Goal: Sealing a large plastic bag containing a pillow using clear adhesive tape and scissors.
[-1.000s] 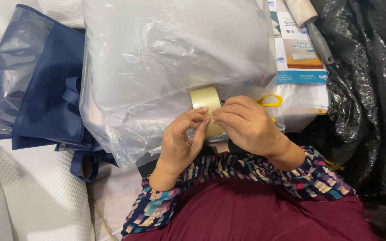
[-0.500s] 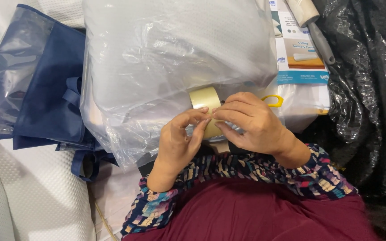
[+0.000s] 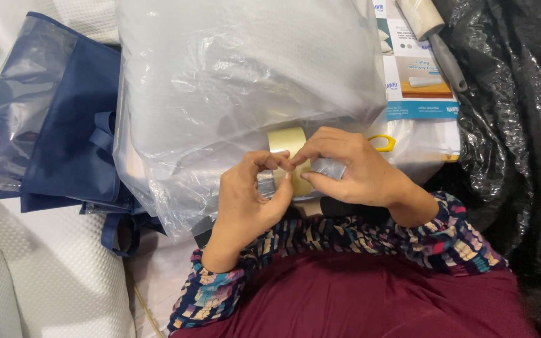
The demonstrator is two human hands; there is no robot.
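While both hands pinch a tan tape roll, left hand, right hand, crinkly clear plastic bag.

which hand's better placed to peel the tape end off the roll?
Probably left. The left hand has thumb and forefinger pinched at the edge of the tape roll, while the right hand wraps the roll from the other side, steadying it.

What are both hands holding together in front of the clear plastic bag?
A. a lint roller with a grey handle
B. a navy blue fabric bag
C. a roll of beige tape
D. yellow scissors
C: the left hand and the right hand meet with their fingertips on the roll of beige tape, which stands against the clear plastic bag.
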